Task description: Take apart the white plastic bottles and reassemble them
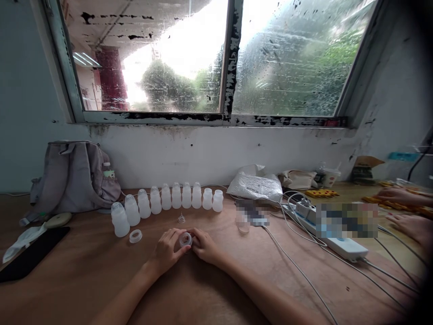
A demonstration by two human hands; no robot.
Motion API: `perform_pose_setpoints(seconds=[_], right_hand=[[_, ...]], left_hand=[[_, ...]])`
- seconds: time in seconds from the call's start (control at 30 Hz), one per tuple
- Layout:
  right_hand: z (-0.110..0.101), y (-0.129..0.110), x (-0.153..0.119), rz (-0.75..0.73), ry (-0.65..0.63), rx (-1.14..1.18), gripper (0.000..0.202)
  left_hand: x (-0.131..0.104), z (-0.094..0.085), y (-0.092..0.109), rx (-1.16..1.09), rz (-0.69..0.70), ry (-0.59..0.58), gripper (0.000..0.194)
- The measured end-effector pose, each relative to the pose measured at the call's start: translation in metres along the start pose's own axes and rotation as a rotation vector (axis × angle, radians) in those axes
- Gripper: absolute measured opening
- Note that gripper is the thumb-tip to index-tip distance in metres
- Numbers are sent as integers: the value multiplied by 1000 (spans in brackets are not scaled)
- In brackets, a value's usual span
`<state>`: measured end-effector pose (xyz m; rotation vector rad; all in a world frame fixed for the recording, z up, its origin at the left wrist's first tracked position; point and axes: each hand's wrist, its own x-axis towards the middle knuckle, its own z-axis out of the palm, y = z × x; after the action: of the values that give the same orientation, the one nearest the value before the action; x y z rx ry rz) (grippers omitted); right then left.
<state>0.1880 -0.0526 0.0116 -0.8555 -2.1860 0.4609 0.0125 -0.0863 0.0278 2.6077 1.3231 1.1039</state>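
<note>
Translucent plastic is being handled: a round ring point(186, 245) is grasped by the left hand point(168, 246) and the right hand point(204, 247) together, over the wooden table point(176, 298). Steady fingertip control seems called for. Beyond, a clear, pointed teat point(181, 219) is stood near frosted, waisted bottles point(176, 198); a second ring point(135, 240) is laid leftward.

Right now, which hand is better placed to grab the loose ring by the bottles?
Probably the left hand: it's nearer the loose ring. The right hand sits beyond the held ring, farther off.
</note>
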Motion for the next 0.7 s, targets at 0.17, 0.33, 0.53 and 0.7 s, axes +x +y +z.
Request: perform_pose_setpoints(seconds=[0.17,0.33,0.53,0.7], right_hand=[[3,10,2,139,118,68,38],[5,11,1,143,111,29,41],[6,12,1,120,111,-13,44],[6,13,0,112,113,-28,44]], left_hand=[[-1,4,-1,28,-25,-55,35],[-1,6,2,43,-39,-133,35],[-2,7,0,71,-45,-161,37],[-2,6,1,70,-56,-152,41]])
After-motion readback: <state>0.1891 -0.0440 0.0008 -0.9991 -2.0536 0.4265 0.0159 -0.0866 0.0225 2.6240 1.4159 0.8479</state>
